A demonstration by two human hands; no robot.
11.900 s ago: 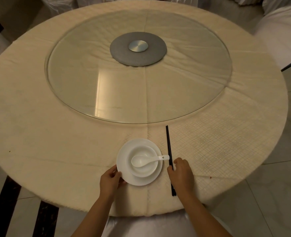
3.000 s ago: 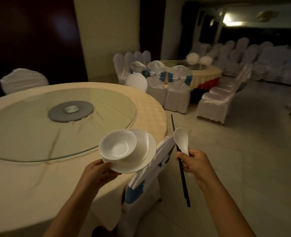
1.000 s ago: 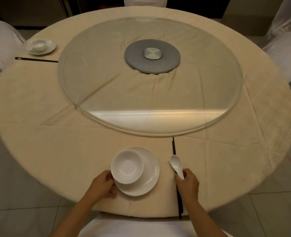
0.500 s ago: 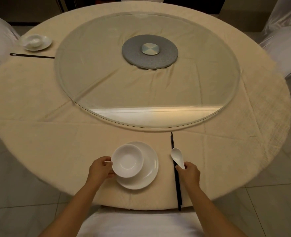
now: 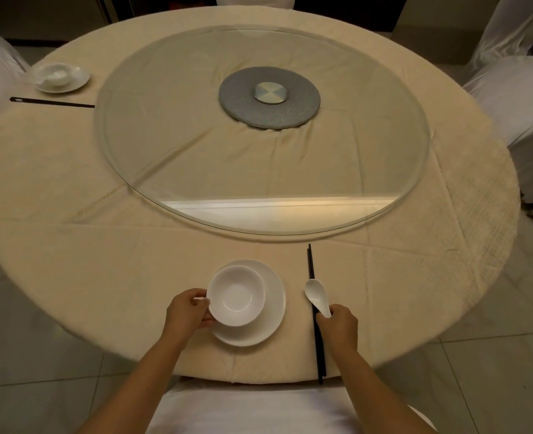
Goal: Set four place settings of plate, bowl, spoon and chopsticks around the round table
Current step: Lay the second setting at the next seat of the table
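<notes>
1. Head view: left hand (image 5: 187, 317) fingers curled around rim of small round white ceramic bowl (image 5: 236, 296), which sits off-centre on round white plate (image 5: 271, 311) at near edge of cream-clothed round table (image 5: 70, 261).
2. Right hand (image 5: 337, 332) pinches handle of white ceramic spoon (image 5: 315, 296) lying across black chopsticks (image 5: 312, 277), right of plate.
3. Far left: second white plate-and-bowl setting (image 5: 59, 77).

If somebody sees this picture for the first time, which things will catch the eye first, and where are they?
The eye goes first to the large glass turntable filling the middle of the round table, with a grey hub at its centre. Next, at the near edge, the left hand grips a white bowl on a plate, while the right hand holds a spoon over black chopsticks. A finished setting lies far left.
</notes>
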